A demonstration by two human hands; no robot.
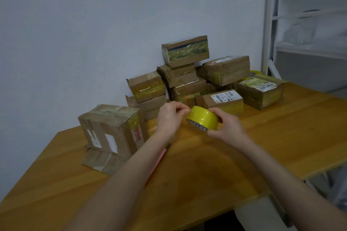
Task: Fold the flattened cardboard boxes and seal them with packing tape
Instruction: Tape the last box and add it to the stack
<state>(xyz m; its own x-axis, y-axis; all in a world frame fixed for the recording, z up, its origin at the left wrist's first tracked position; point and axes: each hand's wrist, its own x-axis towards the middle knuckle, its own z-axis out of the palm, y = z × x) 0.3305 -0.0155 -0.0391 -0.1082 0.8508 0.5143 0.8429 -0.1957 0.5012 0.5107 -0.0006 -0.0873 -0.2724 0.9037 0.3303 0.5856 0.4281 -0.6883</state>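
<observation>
One big wooden desk fills most of the shot, pushed up against a plain wall. Next biggest is the pile of boxes stacked at the back against that wall, all brown cardboard wrapped in yellowish tape, a few with white shipping labels. Off to the left, apart from the pile, stands a lone box, taped on top, with its bottom flaps splayed out on the desk. Then the hands, both in front of the pile: the right hand has its grip closed around the right side of the tape roll, fingers curled over it, and the left hand pinches the roll's upper left edge. The roll is yellow and sits between the two hands, above the desk I think. Smallest bit: a pink thing on the desk, mostly hidden under the left forearm, can't tell what it is.
</observation>
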